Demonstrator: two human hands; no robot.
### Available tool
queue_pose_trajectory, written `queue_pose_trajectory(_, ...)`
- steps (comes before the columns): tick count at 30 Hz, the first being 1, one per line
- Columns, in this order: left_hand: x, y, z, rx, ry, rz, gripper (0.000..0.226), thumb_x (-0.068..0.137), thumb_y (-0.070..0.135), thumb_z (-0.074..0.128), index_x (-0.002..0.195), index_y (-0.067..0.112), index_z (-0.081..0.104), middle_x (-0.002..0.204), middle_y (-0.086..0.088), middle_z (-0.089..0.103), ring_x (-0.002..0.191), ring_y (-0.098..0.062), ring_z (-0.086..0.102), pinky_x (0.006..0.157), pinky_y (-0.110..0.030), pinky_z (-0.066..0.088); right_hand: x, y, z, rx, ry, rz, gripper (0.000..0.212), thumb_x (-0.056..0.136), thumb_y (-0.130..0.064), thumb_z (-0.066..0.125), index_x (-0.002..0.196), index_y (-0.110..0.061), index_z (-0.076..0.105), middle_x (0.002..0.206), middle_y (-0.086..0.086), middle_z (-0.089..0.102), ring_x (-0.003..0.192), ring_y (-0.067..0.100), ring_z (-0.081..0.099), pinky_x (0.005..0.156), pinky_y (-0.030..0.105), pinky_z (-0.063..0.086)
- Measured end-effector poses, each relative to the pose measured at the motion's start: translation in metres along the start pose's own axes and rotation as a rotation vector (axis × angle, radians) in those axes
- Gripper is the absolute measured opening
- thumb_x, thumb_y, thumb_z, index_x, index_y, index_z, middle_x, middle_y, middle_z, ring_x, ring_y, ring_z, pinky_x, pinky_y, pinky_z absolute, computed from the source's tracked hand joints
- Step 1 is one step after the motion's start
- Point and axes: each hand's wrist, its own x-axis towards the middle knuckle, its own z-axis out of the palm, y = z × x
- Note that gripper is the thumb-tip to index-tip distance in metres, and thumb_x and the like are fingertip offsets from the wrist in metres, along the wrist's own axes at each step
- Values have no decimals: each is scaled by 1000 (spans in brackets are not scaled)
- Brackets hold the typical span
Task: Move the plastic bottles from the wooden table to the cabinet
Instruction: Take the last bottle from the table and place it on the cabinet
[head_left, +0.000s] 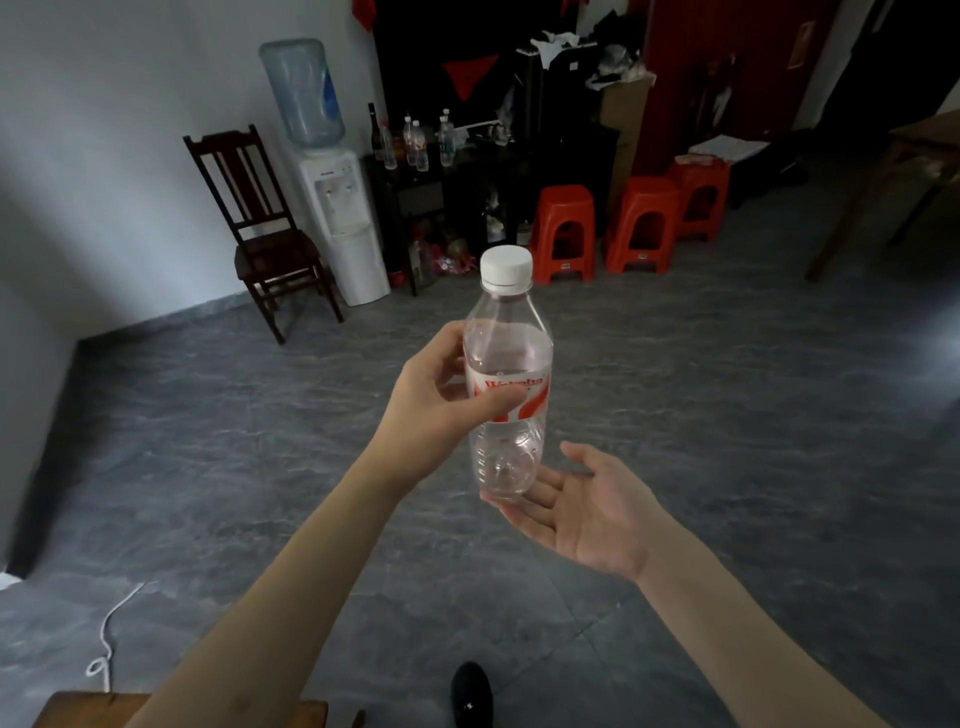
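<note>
A clear plastic bottle (508, 358) with a white cap and a red-and-white label stands upright in mid-air at the centre of the view. My left hand (434, 402) grips it around the label, thumb in front. My right hand (587, 506) lies palm up with straight fingers under the bottle's base, touching it. Far ahead stands a dark cabinet (483, 179) with several plastic bottles (422, 143) on its top. A corner of the wooden table (93, 709) shows at the bottom left edge.
A water dispenser (337, 208) and a dark wooden chair (260, 234) stand left of the cabinet. Three red plastic stools (563, 234) sit to its right. Grey tiled floor lies between. A white cord (111, 631) lies on the floor at lower left, a shoe (470, 693) below.
</note>
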Motion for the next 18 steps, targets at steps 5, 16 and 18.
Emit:
queue_pose_trajectory(5,45,-11,-26,-16,36,29,47,72,35,83,115,29,67,107,4,76,107,-24,71,96,-42,58,41,-33,24,-29,16,-14,59,101,-39,38,136,7,51,135,26,60,124,43,58,108,45,44)
queue_pose_trajectory(16,153,-37,-94,3,9,12,53,73,36,83,123,27,65,113,2,75,112,-24,70,101,-52,54,138,-104,78,-79,36,-18,60,102,-40,36,134,8,52,132,28,61,122,41,61,104,43,47)
queue_pose_trajectory(18,168,-43,-102,11,-8,3,54,74,37,82,124,27,65,113,2,74,111,-23,70,101,-51,55,152,-112,83,-70,40,-14,61,102,-40,36,133,9,54,131,28,62,120,41,62,99,42,51)
